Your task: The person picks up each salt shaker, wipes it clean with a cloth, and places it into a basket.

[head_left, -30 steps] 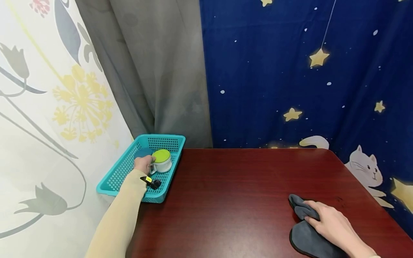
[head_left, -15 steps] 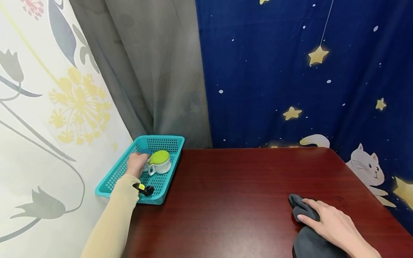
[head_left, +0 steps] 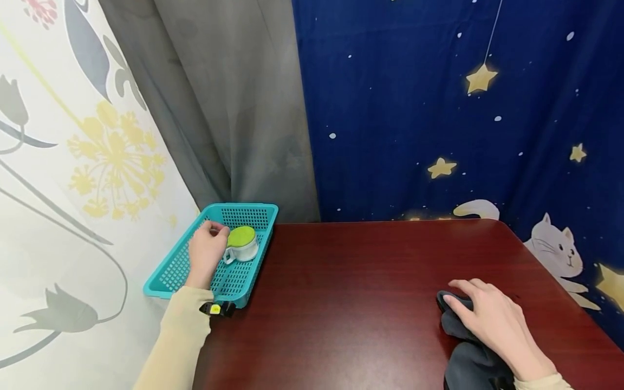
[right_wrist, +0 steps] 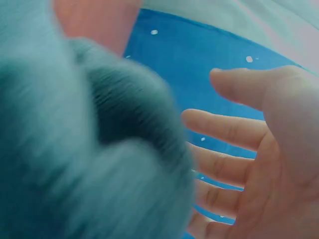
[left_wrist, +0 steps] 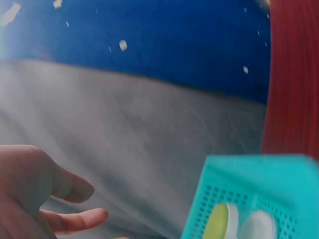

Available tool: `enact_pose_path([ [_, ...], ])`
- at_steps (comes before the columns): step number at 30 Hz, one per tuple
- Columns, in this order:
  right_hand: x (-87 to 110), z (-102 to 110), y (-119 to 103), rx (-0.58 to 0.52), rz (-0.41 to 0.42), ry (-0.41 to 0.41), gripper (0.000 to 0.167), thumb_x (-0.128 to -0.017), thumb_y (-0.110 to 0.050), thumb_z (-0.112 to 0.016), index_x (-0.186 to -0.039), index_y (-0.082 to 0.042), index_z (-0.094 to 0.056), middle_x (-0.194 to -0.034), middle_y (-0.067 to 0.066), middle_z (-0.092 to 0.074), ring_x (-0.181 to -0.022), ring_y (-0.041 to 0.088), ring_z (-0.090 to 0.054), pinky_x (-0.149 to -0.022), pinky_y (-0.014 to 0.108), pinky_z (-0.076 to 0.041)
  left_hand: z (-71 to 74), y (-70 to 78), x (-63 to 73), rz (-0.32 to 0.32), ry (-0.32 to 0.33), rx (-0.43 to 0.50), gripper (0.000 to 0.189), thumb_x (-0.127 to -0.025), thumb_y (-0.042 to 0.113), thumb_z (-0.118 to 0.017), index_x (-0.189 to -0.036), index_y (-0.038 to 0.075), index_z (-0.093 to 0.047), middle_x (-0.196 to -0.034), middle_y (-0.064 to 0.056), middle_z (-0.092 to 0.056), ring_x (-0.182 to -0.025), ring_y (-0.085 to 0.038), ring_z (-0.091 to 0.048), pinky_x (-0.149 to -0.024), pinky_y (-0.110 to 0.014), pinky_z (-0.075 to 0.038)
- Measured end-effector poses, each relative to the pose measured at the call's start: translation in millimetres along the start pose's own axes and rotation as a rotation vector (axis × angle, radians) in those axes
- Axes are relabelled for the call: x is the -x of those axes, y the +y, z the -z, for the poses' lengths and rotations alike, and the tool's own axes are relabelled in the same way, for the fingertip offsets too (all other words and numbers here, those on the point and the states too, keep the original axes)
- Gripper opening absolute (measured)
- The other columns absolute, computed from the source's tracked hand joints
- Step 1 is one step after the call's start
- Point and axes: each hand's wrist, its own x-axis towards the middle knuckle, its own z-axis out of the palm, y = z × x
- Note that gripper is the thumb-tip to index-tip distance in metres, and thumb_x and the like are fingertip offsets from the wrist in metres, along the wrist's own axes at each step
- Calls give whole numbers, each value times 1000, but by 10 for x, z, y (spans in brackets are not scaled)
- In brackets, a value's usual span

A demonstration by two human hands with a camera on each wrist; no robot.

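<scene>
My left hand (head_left: 207,252) is above the teal plastic basket (head_left: 265,216), its thumb and fingers loosely bent. In the left wrist view, nothing lies between the thumb and finger of the left hand (left_wrist: 55,199). Inside the basket sits a white cup (head_left: 245,252) with a handle and a lime-green lid (head_left: 241,236); a pale round piece (left_wrist: 258,226) shows beside it in the left wrist view. My right hand (head_left: 497,319) hovers over a dark grey fabric slipper (head_left: 475,368), fingers extended. Up close, the fluffy slipper (right_wrist: 124,194) stands apart from the spread palm and fingers.
The reddish-brown table (head_left: 351,292) carries the basket at its far left corner and the slipper at its right. Grey (head_left: 253,119) and blue star-patterned curtains (head_left: 390,108) hang behind. A white floral-print cloth (head_left: 73,244) rises on the left.
My left hand has drawn up and back from the blue-lidded container, which it now hides. My right hand has let go of the slipper and lifted off it.
</scene>
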Motion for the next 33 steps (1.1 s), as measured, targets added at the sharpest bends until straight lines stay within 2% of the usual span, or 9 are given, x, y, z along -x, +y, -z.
enact_pose_path([
  [4,-103,3,-148,-21,36,65,37,-93,-45,-69,-120,-19,-71,-116,12,-68,-100,36,-63,-68,60,-53,27,117,206,-41,33,17,28,-101,33,-56,-108,7,-66,-102,-14,-66,-89,-30,-59,-70,-40,-45],
  [7,-168,-6,-262,-43,65,112,32,-93,-38,-71,-119,-19,-72,-115,10,-68,-100,35,-64,-69,58,-53,48,201,389,-76,53,37,26,-101,31,-57,-108,9,-68,-103,-13,-68,-95,-31,-61,-77,-45,-45],
  [9,-207,-16,-332,-53,85,137,30,-93,-35,-72,-118,-19,-72,-114,9,-69,-100,34,-63,-69,57,-53,45,263,532,-97,54,53,23,-100,28,-59,-109,9,-69,-106,-13,-69,-102,-32,-62,-83,-49,-46],
  [13,-280,-54,-455,-63,120,179,27,-91,-31,-73,-116,-20,-73,-111,6,-69,-98,32,-63,-67,56,-53,-14,401,837,-128,32,73,22,-99,25,-62,-113,12,-71,-112,-14,-70,-107,-33,-62,-86,-52,-47],
  [18,-348,-119,-584,-72,142,222,26,-90,-32,-73,-114,-21,-73,-109,3,-69,-96,29,-63,-65,53,-53,-160,543,1107,-178,20,110,25,-98,27,-63,-120,18,-72,-123,-5,-69,-101,-26,-62,-84,-47,-48],
  [21,-374,-180,-660,-78,154,229,26,-90,-33,-73,-114,-22,-73,-109,1,-69,-95,27,-63,-64,51,-53,-263,565,1227,-229,34,138,27,-98,25,-64,-124,19,-70,-130,0,-65,-108,-24,-62,-86,-48,-50],
  [26,-375,-318,-800,-94,172,189,25,-90,-30,-73,-113,-21,-74,-109,1,-69,-96,25,-63,-68,49,-54,-437,558,1432,-333,66,157,31,-97,18,-67,-128,14,-68,-133,-4,-63,-123,-26,-57,-97,-52,-47],
  [33,-420,-442,-957,-110,218,186,26,-89,-29,-74,-114,-20,-74,-109,0,-68,-98,24,-61,-73,46,-54,-667,635,1654,-398,59,82,39,-96,22,-68,-135,15,-64,-143,-15,-54,-131,-34,-49,-101,-57,-44],
])
